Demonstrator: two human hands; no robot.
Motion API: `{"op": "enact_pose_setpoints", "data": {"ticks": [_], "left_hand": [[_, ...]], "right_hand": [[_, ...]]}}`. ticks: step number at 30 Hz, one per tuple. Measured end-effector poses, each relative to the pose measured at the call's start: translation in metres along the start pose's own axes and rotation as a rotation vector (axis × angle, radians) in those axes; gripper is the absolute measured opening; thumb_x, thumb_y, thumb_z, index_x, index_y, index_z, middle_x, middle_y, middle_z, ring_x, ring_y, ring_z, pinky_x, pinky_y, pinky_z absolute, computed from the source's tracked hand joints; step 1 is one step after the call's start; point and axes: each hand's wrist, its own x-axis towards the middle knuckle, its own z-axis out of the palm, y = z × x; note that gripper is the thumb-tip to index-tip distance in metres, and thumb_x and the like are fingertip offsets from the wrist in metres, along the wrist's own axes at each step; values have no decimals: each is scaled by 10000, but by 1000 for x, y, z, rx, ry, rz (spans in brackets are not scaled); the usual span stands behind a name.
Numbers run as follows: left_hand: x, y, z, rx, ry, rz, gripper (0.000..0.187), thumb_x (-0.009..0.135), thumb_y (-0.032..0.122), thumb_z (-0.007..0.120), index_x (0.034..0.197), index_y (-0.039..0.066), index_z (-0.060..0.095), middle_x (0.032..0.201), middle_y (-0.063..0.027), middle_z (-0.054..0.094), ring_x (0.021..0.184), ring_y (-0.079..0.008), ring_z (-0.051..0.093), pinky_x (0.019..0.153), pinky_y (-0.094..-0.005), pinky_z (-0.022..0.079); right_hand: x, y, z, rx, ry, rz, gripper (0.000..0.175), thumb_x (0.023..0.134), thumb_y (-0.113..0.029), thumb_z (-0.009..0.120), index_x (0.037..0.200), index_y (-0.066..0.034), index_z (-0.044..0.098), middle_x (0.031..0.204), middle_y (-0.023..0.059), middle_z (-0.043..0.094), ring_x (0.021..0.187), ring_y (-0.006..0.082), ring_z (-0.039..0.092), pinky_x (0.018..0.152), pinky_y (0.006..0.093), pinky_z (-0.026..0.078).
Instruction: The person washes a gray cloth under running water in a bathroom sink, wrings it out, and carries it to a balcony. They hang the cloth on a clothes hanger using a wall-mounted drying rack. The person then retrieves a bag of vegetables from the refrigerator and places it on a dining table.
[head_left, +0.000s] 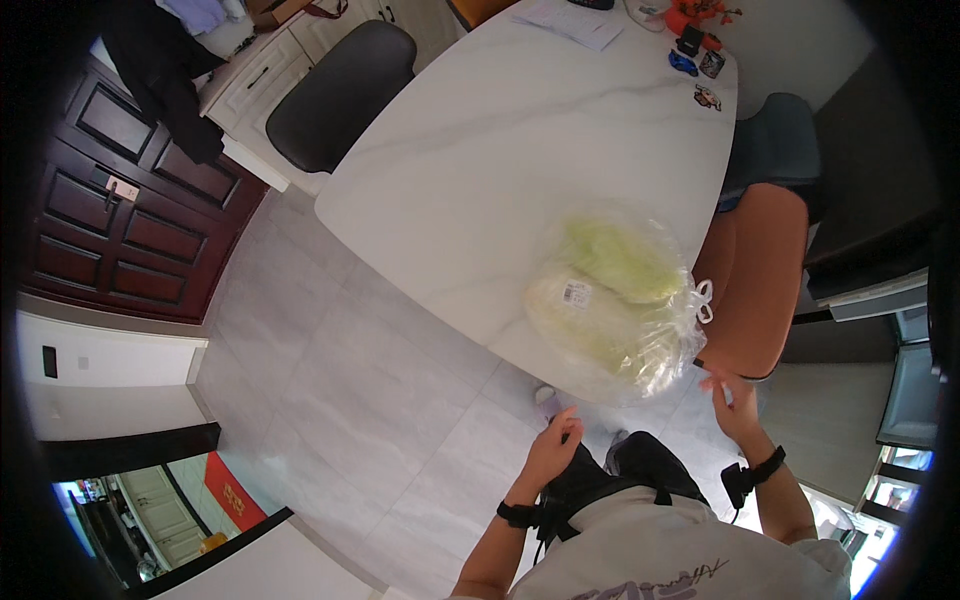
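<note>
A clear plastic bag (555, 322) lies at the near end of the marble-patterned table (450, 217). Two pale green leafy vegetables, which look like Chinese cabbages (622, 255), show through it, and a printed white label (577, 294) sits on the bag. A white tie (703, 301) forms loops at its right side. My left hand (556, 444) hangs below the table's near edge, fingers loosely curled, touching nothing visible. Near the orange chair, my right hand (731, 405) is empty, its fingers apart, just below and right of the bag.
An orange chair (757, 281) and a dark blue-grey chair (780, 142) stand along the right side. A black chair (345, 97) is at the upper left edge. Papers (568, 22), a blue toy car (682, 63) and small items occupy the table's far end.
</note>
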Motion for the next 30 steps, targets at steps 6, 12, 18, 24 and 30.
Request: {"op": "enact_pose_setpoints", "data": {"ticks": [6,12,18,24,30], "left_hand": [[-23,0,9,13,76,64,338,914,174,557,1225,46,528,1065,-142,655,976,-240,638,848,-325,491],[-13,11,-4,14,309,263,257,924,87,532,1173,35,567,1046,-95,665,977,-166,626,852,-289,481],[-4,-3,-18,-44,475,142,360,892,91,530,1243,17,517,1211,-162,571,1144,-289,529,948,-373,428],[57,19,-64,504,799,482,504,856,71,510,1340,-13,399,1388,-215,380,1333,-393,276,1075,-519,226],[127,48,-92,739,647,490,525,873,157,477,1375,31,385,1452,-148,354,1381,-362,240,1097,-581,21]], "right_hand": [[-22,-9,-13,-39,-276,-182,250,759,62,520,925,-57,663,787,96,662,700,257,640,656,323,504],[-12,-22,-15,-12,-162,-238,278,726,75,539,918,-80,664,779,83,651,697,255,621,648,350,491],[-15,-5,6,-193,-378,-169,232,745,-5,563,919,-114,671,813,70,659,747,264,621,701,377,488],[-24,0,41,-265,-550,-225,228,731,-50,589,908,-158,683,817,41,649,734,265,593,693,372,476],[-18,-11,48,-278,-451,-235,208,710,-67,612,890,-137,688,812,57,645,719,272,581,660,378,470]]}}
